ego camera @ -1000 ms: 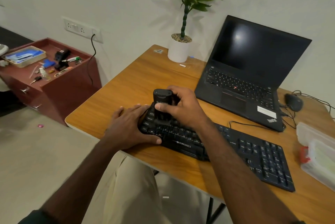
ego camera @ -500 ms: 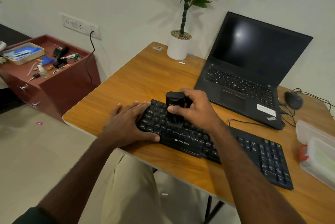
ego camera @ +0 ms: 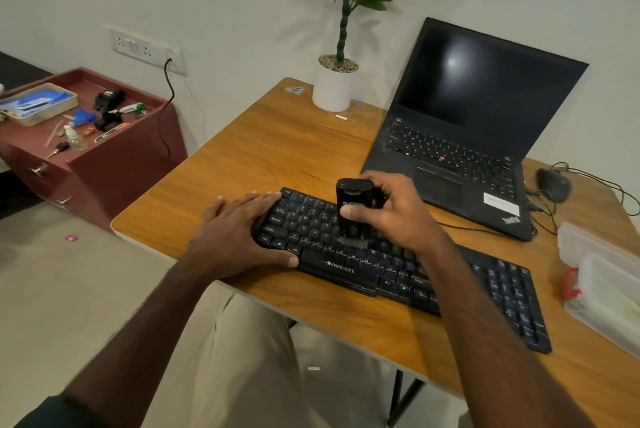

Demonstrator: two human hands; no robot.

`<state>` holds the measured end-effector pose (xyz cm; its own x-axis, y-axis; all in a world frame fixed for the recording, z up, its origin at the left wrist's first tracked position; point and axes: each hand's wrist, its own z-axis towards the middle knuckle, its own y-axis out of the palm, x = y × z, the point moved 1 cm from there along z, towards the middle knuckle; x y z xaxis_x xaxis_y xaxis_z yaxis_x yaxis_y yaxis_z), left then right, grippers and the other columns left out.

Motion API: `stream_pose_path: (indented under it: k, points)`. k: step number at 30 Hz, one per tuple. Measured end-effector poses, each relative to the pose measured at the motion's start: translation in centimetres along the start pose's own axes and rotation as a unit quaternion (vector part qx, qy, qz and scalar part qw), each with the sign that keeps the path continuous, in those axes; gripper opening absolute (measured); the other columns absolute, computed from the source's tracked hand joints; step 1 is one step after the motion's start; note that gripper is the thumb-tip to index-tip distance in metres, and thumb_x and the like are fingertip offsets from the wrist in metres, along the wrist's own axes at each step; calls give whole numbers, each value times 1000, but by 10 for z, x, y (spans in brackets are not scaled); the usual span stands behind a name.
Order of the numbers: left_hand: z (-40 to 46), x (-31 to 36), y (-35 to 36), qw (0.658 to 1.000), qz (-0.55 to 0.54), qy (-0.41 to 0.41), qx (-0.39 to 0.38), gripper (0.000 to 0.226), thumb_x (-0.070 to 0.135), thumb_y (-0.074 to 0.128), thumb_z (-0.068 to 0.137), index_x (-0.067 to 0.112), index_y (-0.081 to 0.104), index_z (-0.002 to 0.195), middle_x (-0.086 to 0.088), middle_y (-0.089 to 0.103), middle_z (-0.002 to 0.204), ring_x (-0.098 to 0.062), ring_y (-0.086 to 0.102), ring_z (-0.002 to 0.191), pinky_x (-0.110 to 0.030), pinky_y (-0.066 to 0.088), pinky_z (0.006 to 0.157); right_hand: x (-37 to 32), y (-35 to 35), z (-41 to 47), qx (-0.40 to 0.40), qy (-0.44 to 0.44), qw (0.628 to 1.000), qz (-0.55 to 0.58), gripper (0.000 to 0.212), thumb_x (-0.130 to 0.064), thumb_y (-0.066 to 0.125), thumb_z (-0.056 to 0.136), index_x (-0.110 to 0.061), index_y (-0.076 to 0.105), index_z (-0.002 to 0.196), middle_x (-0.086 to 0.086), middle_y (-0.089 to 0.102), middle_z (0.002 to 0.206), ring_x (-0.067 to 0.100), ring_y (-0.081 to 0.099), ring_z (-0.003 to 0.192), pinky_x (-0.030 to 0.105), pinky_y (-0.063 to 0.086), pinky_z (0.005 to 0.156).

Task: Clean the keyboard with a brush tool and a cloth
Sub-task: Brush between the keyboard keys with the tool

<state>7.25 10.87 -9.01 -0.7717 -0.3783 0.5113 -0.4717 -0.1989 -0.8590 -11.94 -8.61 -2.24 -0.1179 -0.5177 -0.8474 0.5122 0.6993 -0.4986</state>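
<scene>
The keyboard [ego camera: 398, 265] is black with pale legends and a white ZEBRONICS mark, and the brush tool [ego camera: 353, 209] standing on it is black too, with greyish bristles. The tabletop [ego camera: 277, 150] shows warm orange-brown wood grain. The laptop [ego camera: 464, 136] is black with a red dot among its keys, the plant pot [ego camera: 332, 88] white under green leaves, the side cabinet [ego camera: 114, 164] dark red.
</scene>
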Motion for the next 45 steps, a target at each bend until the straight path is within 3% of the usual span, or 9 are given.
stream_pose_path:
  k: [7,10,14,24,29,34,37,42,45]
  points:
    - [0,0,-1,1000,-4,-2,-1,127,100,49,46,44,15,155,13,22,163,-1,8,149,-41,-6,122,-3,29,1,19,-2,999,37,19,-18,84,80,-23,68,90,-3,69,86,14,65,80,26,52,70]
    - [0,-1,0,1000,0,-2,-3,128,100,49,46,44,14,156,12,22,164,-1,8,149,-42,-5,123,3,9,-7,0,20,1000,24,19,-15,83,80,-14,68,91,8,71,89,23,69,84,33,57,71]
    - [4,7,3,1000,7,11,-6,130,103,45,44,43,15,156,12,22,164,-3,9,150,-45,-4,124,14,-25,-26,-4,22,1000,-11,20,-18,85,79,-16,70,91,0,72,84,16,70,79,30,52,68]
    - [3,-5,3,1000,-7,-2,0,130,103,47,44,44,16,156,12,24,163,-3,10,150,-47,-3,123,12,7,-22,49,2,998,29,27,-23,84,78,-11,69,98,12,71,93,30,69,89,56,56,81]
    - [2,-3,2,1000,-6,-4,1,133,106,42,40,45,16,155,11,24,163,-3,10,150,-45,-4,124,26,-38,-49,20,23,999,11,21,-18,84,79,-14,70,93,1,73,87,20,72,85,41,57,75]
    - [4,-3,3,1000,-5,-3,5,133,107,42,40,45,17,155,11,25,163,-2,10,150,-45,-3,124,28,-49,-53,95,-15,995,37,29,-30,82,76,-10,69,93,9,70,86,33,70,83,54,59,72]
    - [5,-5,4,1000,-5,-7,5,132,106,44,40,46,17,155,11,26,163,-2,10,150,-46,-2,124,20,-24,-46,112,-22,992,62,27,-25,81,77,-10,68,96,4,69,88,23,69,85,37,59,71]
    - [5,-7,4,1000,-5,-13,2,131,105,46,41,48,16,154,12,26,162,0,9,150,-45,-2,124,25,-19,-50,85,17,996,25,27,-19,84,79,-13,70,102,4,72,95,16,70,89,32,58,73]
    - [6,-8,6,1000,-6,-12,4,129,105,49,42,49,16,154,13,26,162,1,9,149,-45,-2,124,33,-49,-65,75,33,997,-5,27,-15,83,79,-10,70,101,7,74,94,20,72,89,44,60,79]
